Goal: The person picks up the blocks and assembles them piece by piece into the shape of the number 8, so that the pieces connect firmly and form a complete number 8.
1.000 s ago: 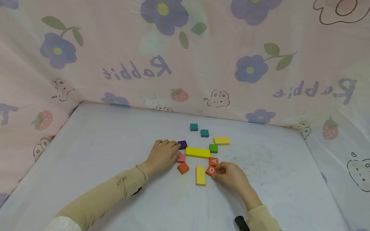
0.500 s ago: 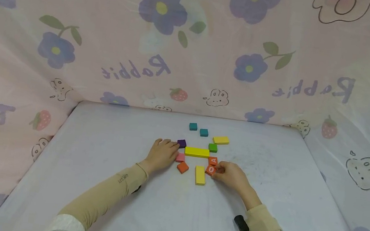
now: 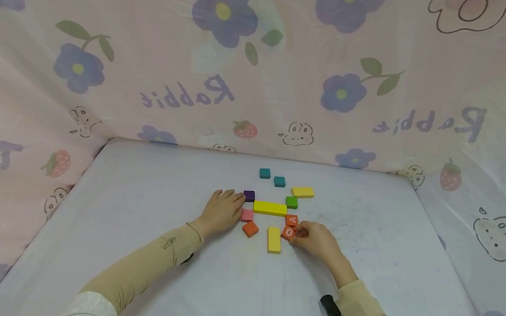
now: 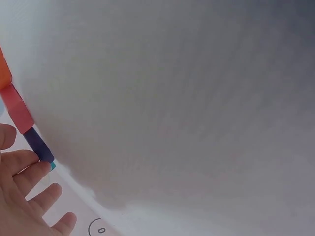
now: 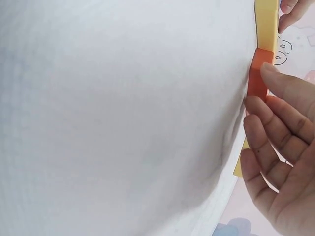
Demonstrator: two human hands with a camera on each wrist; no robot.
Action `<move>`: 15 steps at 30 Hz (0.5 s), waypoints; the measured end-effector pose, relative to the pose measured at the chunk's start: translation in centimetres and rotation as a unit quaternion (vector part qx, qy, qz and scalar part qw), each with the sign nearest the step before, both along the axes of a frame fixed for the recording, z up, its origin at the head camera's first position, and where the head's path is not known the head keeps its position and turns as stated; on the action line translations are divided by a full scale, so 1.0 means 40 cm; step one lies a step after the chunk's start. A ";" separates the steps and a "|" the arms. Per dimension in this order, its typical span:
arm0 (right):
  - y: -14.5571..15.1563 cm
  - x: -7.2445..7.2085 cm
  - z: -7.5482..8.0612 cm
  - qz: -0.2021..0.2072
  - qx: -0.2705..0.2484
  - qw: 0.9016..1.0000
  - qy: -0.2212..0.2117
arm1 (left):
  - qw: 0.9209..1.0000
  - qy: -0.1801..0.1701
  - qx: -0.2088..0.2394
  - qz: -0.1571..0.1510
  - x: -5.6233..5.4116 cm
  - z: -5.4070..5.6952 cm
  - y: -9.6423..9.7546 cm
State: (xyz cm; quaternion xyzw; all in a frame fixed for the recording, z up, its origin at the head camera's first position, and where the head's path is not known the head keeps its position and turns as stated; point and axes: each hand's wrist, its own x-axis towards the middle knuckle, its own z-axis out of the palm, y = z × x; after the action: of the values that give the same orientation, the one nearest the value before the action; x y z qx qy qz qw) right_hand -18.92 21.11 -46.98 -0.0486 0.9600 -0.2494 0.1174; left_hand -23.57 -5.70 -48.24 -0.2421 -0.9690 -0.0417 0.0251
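In the head view my left hand lies at the left of the blocks, its fingertips touching the purple block. The left wrist view shows two fingers against that block, the other fingers spread. Just below sits a pink block, and under it a tilted orange block. My right hand pinches the orange block marked O between thumb and fingers; in the right wrist view the thumb lies on this block. Above it is the orange block marked A.
A long yellow block lies between the two columns, with a green block at its upper right. Another yellow block lies in front, and a third yellow block behind. Two teal blocks are farthest back on the white table.
The purple block has turned slightly, so its edges now lie straighter above the pink block. My left fingers stay against it. The right hand has hardly moved.
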 end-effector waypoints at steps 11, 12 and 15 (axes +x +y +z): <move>0.002 0.002 -0.002 0.002 -0.006 1.000 0.005 | 0.999 0.023 0.030 -0.015 0.011 0.003 0.001; 0.002 0.002 -0.001 0.004 -0.006 1.000 0.006 | 0.999 0.028 0.039 -0.020 0.015 0.006 0.001; 0.001 0.003 0.002 -0.002 -0.009 1.000 0.003 | 0.997 0.038 0.062 -0.040 0.031 0.014 0.003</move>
State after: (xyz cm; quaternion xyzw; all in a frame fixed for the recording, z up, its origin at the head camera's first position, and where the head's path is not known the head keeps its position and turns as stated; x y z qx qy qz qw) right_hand -18.82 21.16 -46.90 -0.0488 0.9581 -0.2582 0.1138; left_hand -22.32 -5.57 -47.68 -0.2799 -0.9525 -0.0932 0.0749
